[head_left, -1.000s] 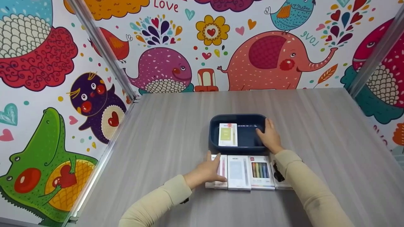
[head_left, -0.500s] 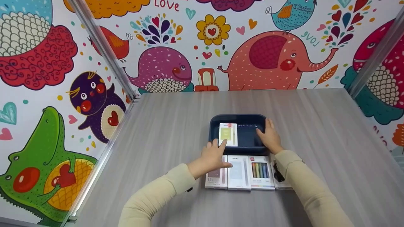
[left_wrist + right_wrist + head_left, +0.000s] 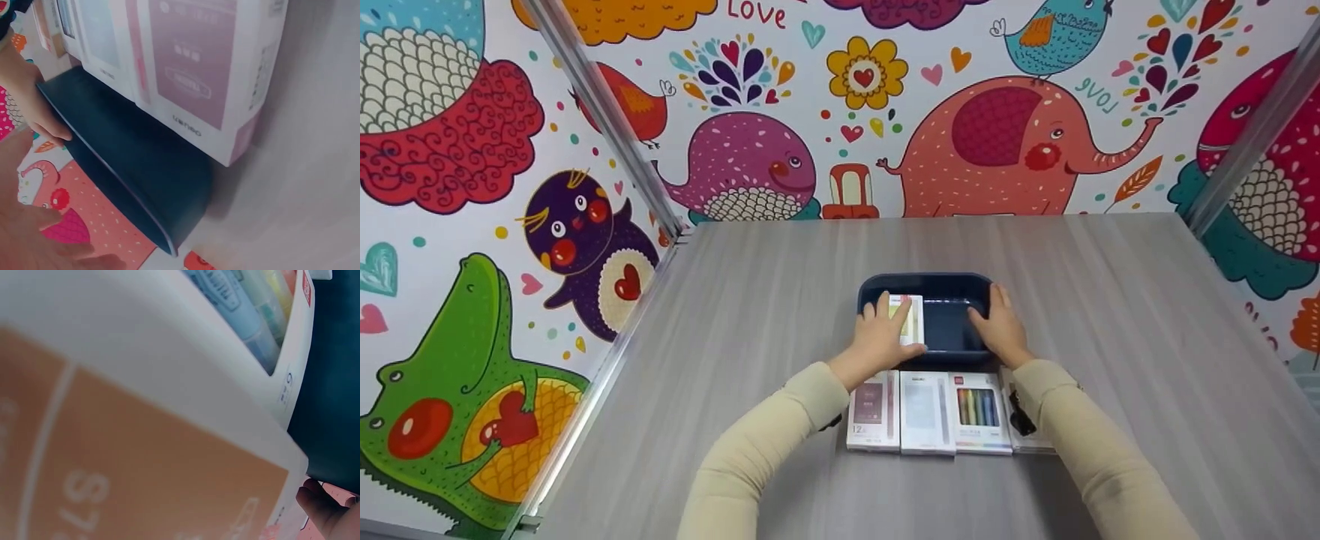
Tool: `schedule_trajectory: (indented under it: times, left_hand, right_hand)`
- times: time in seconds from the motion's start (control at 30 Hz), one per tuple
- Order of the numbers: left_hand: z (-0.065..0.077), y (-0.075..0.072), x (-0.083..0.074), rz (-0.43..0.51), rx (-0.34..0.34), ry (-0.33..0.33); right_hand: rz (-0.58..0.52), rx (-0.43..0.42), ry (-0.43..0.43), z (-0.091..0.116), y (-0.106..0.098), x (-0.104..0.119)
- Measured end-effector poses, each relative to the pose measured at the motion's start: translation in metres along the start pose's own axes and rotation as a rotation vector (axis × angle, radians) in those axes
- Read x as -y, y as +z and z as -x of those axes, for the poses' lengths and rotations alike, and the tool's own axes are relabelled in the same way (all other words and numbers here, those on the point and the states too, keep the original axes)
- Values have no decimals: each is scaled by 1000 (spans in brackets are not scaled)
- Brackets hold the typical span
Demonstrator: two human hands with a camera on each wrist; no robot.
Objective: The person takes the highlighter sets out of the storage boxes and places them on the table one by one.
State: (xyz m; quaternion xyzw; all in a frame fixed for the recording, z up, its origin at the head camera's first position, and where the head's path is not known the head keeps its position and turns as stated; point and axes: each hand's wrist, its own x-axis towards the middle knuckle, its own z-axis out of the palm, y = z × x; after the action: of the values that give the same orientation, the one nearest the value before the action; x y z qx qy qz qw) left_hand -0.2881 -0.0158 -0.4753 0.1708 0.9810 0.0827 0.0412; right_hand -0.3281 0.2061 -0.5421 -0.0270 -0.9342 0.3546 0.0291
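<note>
A dark blue tray (image 3: 956, 358) stands on the table with a white box bearing a yellow-green panel (image 3: 916, 319) at its left end. Over that box my left hand (image 3: 877, 337) reaches with fingers spread, hiding its left part; contact cannot be made out. In the left wrist view the left hand (image 3: 39, 236) is blurred above the tray (image 3: 140, 152). My right hand (image 3: 1005, 326) grips the tray's right rim, thumb inside and fingers outside. Directly in front of the tray lie a box with a mauve panel (image 3: 869, 411), a pale blue one (image 3: 928, 412) and a highlighter box (image 3: 981, 412).
Under the right sleeve a further box (image 3: 1030, 442) is partly hidden; its orange-brown panel (image 3: 169, 455) fills much of the right wrist view. A patterned wall (image 3: 780, 90) with metal posts (image 3: 607, 112) borders the grey table (image 3: 750, 300).
My left hand has moved from the mauve-panelled box up and forward over the box in the tray, uncovering the mauve one. The right hand and tray have stayed put.
</note>
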Motion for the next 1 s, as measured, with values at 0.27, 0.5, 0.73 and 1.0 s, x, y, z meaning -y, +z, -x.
schedule_trajectory:
  times: [0.27,0.5,0.73,1.0]
  left_hand:
    - [-27,14,3,-45,-26,-34]
    - [-45,22,3,-62,-12,-83]
    - [-55,32,-2,-85,49,-141]
    - [-62,41,0,-68,53,-194]
  right_hand:
    - [9,-6,-10,-1,0,0]
    - [18,-28,-35,-1,1,-4]
    - [0,-16,-40,-1,4,-4]
    - [-10,-27,-43,-1,1,-2]
